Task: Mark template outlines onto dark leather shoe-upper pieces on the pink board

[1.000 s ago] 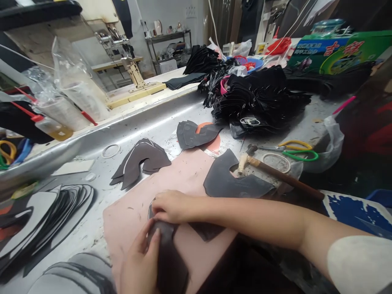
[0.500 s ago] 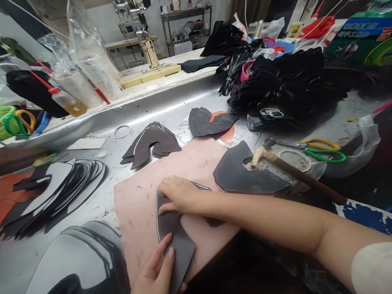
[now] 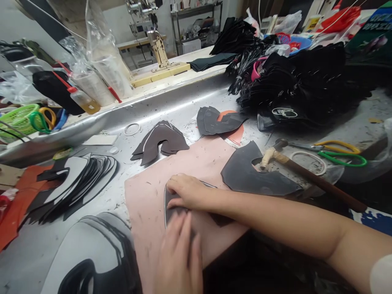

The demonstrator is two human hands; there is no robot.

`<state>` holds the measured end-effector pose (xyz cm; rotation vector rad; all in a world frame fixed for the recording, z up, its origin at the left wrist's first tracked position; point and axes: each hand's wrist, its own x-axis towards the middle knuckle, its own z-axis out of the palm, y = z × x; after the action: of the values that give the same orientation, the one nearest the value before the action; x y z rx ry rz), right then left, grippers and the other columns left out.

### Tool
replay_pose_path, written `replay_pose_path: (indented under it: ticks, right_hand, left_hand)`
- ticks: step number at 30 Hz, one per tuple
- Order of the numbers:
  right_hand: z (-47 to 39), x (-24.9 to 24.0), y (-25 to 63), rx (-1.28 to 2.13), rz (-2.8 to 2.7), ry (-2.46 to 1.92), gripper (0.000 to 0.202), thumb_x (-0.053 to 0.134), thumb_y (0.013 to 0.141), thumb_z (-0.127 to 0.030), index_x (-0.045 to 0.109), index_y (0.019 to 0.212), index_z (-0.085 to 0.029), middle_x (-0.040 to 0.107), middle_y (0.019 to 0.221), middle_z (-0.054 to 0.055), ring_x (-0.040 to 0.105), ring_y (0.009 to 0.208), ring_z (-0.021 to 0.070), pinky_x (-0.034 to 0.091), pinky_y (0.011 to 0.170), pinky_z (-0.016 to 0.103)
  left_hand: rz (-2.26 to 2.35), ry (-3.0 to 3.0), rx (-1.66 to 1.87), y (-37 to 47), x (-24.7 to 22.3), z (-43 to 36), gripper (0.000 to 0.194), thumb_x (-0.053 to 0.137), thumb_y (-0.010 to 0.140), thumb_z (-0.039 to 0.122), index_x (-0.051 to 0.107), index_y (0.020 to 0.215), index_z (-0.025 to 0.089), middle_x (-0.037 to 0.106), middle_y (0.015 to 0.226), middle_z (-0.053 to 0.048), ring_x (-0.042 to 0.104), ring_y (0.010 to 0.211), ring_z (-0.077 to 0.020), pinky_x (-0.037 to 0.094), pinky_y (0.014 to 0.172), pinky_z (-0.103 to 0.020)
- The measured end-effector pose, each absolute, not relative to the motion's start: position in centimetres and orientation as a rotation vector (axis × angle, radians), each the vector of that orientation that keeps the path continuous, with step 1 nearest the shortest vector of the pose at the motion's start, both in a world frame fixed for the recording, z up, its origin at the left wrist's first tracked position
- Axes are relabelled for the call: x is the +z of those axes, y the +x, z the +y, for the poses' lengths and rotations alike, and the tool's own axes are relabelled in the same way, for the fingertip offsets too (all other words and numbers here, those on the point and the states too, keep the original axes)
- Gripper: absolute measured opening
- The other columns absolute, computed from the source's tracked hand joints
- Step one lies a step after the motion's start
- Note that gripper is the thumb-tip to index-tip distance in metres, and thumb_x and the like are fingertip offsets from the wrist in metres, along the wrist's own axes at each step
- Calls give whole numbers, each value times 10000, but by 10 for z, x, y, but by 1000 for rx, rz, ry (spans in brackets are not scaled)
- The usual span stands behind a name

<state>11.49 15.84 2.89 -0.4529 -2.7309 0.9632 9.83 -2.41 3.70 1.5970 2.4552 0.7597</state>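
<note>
A dark grey curved shoe-upper piece point(image 3: 169, 210) with a pale line along its edge lies on the pink sheet point(image 3: 147, 188). My right hand point(image 3: 191, 192) reaches across from the right, its fingers curled over the far end of the piece and the thumb bent toward them. Motion blurs my left hand point(image 3: 180, 255), stretched flat over the near part of the piece with its fingers extended; it hides most of that part. Whether the left fingertips press on the piece or hover just above it, I cannot tell.
Stacked curved pieces point(image 3: 82, 179) lie left. A hammer point(image 3: 306, 171) rests by a grey piece point(image 3: 235, 171), with scissors point(image 3: 339, 153) behind. Beyond are dark cut pieces point(image 3: 161, 141), a black heap point(image 3: 294, 85), a glue bottle point(image 3: 84, 102) and a sewing machine point(image 3: 159, 49).
My left hand has shifted from gripping the near side of the piece to lying flat over it. My right hand keeps its place on the piece; the whole view has shifted slightly.
</note>
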Motion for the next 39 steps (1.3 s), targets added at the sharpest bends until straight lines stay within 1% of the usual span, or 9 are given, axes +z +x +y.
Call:
replay_pose_path:
  ticks: [2, 4, 11, 14, 17, 25, 30, 36, 39]
  right_hand:
    - [163, 32, 116, 1030, -2723, -488, 27, 593, 837, -177, 579, 821, -160, 604, 896, 29, 513, 825, 147, 397, 709, 250]
    - [167, 34, 114, 1047, -2723, -512, 123, 492, 872, -102, 598, 871, -164, 633, 921, 19, 544, 840, 121, 405, 736, 228]
    - [177, 33, 73, 872, -2771, -642, 199, 587, 846, -351, 609, 932, -172, 650, 1003, 77, 567, 976, 221, 438, 783, 309]
    - [193, 42, 53, 787, -2753, -742, 245, 533, 884, -300, 562, 1082, -158, 578, 1183, 117, 497, 1122, 234, 411, 881, 341]
    - [211, 56, 58, 785, -2741, -951, 245, 477, 909, -245, 554, 1106, -121, 602, 1128, 126, 561, 1030, 224, 441, 837, 371]
    - [170, 58, 149, 1029, -2656, -990, 300, 576, 817, -407, 639, 670, -154, 652, 678, 40, 595, 667, 165, 399, 567, 230]
    - [180, 75, 136, 1132, -2477, -904, 305, 458, 887, -365, 650, 771, -158, 635, 681, 0, 566, 625, 130, 386, 525, 204]
    - [255, 144, 86, 953, -2248, -1050, 357, 481, 877, -335, 560, 1159, -132, 623, 1073, 119, 578, 902, 213, 422, 693, 275]
    - [257, 147, 100, 889, -2253, -1020, 308, 522, 852, -335, 604, 1098, -169, 641, 1063, 96, 580, 909, 217, 425, 721, 287]
  left_hand:
    - [2634, 1811, 668, 89, 15, -1, 659, 419, 867, 404, 206, 1440, 159, 424, 1405, -160, 391, 1299, -273, 409, 1006, -464]
    - [2707, 1958, 500, 84, -4, 11, 804, 439, 849, 458, 42, 1453, 106, 350, 1438, -211, 317, 1337, -306, 410, 992, -507]
    - [2745, 2079, 310, 88, -10, 1, 790, 414, 854, 448, 49, 1451, 83, 385, 1420, -202, 335, 1327, -306, 440, 971, -489]
    - [2767, 2131, 301, 86, -4, 3, 800, 428, 852, 434, 32, 1451, 80, 416, 1396, -209, 394, 1287, -319, 471, 938, -492]
    - [2783, 2130, 314, 83, -5, 4, 809, 434, 852, 432, 13, 1452, 90, 421, 1392, -210, 389, 1291, -320, 478, 933, -494]
    - [2661, 1761, 666, 87, -6, -1, 636, 459, 837, 447, 388, 1348, 75, 391, 1418, -170, 329, 1329, -298, 387, 1028, -516]
    - [2874, 1417, 798, 36, 35, -40, 473, 365, 888, 392, 446, 1310, 193, 427, 1417, -85, 393, 1301, -184, 432, 1010, -354]
    - [3188, 763, 687, -90, 84, -108, 574, 364, 785, 446, 597, 1081, 12, 537, 1239, -268, 441, 1239, -372, 350, 1037, -515]
    - [3167, 669, 617, -124, 80, -122, 471, 470, 718, 490, 641, 977, 135, 673, 953, -169, 601, 1016, -362, 492, 869, -492]
